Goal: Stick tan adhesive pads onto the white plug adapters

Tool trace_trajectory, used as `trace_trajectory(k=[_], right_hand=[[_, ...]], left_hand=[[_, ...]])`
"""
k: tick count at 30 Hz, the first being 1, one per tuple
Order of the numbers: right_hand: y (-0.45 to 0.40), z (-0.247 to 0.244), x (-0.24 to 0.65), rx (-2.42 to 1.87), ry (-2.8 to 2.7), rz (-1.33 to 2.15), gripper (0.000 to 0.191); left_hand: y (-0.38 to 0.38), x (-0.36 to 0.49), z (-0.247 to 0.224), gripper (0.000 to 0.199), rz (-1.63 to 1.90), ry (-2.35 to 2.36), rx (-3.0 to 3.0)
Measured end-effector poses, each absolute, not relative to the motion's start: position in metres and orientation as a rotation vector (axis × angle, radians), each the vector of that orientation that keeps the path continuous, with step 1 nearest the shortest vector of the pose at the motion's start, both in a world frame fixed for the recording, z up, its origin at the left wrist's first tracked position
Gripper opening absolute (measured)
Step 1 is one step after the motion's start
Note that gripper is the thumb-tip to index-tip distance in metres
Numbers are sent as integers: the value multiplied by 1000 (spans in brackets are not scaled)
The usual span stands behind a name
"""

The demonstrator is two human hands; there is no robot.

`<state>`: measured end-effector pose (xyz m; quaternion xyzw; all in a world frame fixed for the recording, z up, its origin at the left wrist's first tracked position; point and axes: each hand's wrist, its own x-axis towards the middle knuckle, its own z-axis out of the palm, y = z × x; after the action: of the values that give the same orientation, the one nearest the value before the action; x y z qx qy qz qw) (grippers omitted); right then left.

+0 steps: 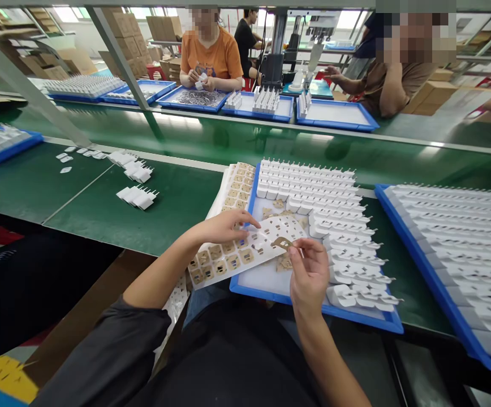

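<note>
My right hand (309,271) pinches a small tan sticker piece (282,243) between thumb and forefinger, above a white backing sheet (266,240). My left hand (226,226) rests over the same sheet with its fingers apart. Tan square stickers (220,261) remain on the sheet's lower left part, while its right part shows small cut-outs. Beneath the sheet's right end is a blue-rimmed tray (271,295), with rows of white plug adapters (313,189) and loose tan pieces (284,262) in it. More sticker sheets (239,183) lie along the tray's left edge.
Another blue-rimmed tray (427,282) of white adapters stands at the right. Loose white adapters (137,196) and small white covers (66,169) lie on the green table (88,220) at the left. Across the green belt, people sit behind more trays (334,121).
</note>
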<state>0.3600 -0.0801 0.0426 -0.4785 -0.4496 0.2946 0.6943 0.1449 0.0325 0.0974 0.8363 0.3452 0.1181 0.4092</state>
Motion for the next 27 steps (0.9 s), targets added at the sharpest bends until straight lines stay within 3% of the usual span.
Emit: trace_trajectory(k=[7,14,21,27], right_hand=[[-83,49,358,-954,-957,656,18],[-84,39,363,-1018,-1198,520,17],[-73,67,382,-1005,-1764,-132,39],[-65,64,385,-892,-1984,-215,39]], left_hand=[[-5,167,100,34,601,686,2016],[-23,186,100,14,852,769,1919],[-30,185,106,7,617,957,2355],[-30,187,106,13,475,977,2373]])
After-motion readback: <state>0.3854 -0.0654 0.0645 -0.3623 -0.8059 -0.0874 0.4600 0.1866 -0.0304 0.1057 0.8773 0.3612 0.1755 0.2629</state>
